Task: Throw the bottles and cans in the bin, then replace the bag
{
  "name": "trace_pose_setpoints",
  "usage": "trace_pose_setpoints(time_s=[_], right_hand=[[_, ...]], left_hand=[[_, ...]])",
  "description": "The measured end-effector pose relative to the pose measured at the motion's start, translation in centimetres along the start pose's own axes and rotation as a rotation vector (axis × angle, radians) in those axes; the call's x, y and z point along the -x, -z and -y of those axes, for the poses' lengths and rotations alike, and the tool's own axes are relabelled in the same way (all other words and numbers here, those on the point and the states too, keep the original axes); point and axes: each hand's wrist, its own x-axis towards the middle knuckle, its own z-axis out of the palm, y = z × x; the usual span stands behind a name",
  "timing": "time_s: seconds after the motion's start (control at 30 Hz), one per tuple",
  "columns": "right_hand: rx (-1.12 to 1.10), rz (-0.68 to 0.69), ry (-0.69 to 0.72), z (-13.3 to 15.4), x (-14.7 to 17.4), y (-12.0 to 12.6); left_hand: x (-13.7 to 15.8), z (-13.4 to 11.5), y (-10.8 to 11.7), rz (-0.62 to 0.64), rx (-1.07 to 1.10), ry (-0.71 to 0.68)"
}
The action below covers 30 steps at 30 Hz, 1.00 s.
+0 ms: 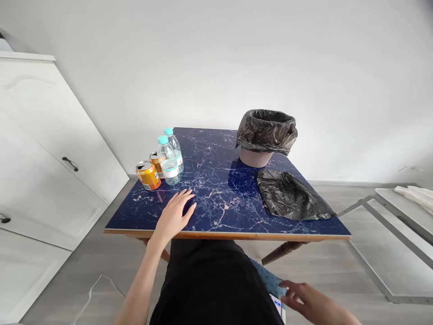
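Note:
My left hand [176, 214] lies flat, fingers apart, on the blue marbled table [223, 194] near its front edge, holding nothing. Just beyond it stand two orange drink cans [148, 175] and two small water bottles [170, 160] with light blue caps. My right hand [304, 300] is down below the table's edge at my right side, fingers touching a blue patterned seat cushion [269, 279]; whether it grips the cushion is unclear. A small bin lined with a black bag [266, 135] stands at the table's far right, and a loose black bag [292, 196] lies flat in front of it.
A white cabinet [43, 149] with dark handles stands to the left. A metal frame with a glass surface [389, 225] sits low at the right, with white cloth [417, 195] on it. A white cable [94, 289] lies on the grey floor. A plain white wall is behind.

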Motion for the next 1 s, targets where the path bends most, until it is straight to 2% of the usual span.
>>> trace_pose_setpoints(time_s=[0.03,0.1,0.17,0.27,0.37,0.47,0.53,0.6,0.7,0.83,1.0], right_hand=[[0.016,0.044,0.087,2.9,0.8,2.1],[0.034,0.034,0.265,8.9,2.1,6.2],[0.047,-0.097,0.408,14.2,2.4,9.9],[0.152,-0.480,0.569,19.4,0.6,14.8],[0.232,-0.927,0.688,22.3,-3.2,19.3],[0.270,-1.155,0.744,24.6,-7.0,23.5],[0.352,-1.202,0.664,25.8,-9.3,26.1],[0.436,-1.170,0.554,26.8,-11.2,28.1],[0.463,-1.146,0.490,27.5,-13.5,30.1],[0.452,-1.123,0.450,28.0,-15.4,31.1],[0.396,-1.127,0.422,28.6,-16.2,31.5]], left_hand=[[0.0,0.0,0.1,-0.001,0.004,0.005],[0.1,0.0,0.2,0.003,0.007,0.011],[0.1,0.0,0.3,0.009,0.000,0.014],[0.2,0.2,0.4,0.014,-0.008,0.017],[0.3,0.3,0.4,0.009,-0.005,0.013],[0.5,0.3,0.5,0.001,-0.011,0.013],[0.5,0.3,0.6,-0.008,-0.013,0.012],[0.5,0.3,0.6,-0.009,-0.013,0.011],[0.6,0.3,0.7,0.006,-0.015,0.022],[0.7,0.3,0.7,0.021,-0.011,0.038],[0.7,0.7,0.4,0.022,-0.016,0.035]])
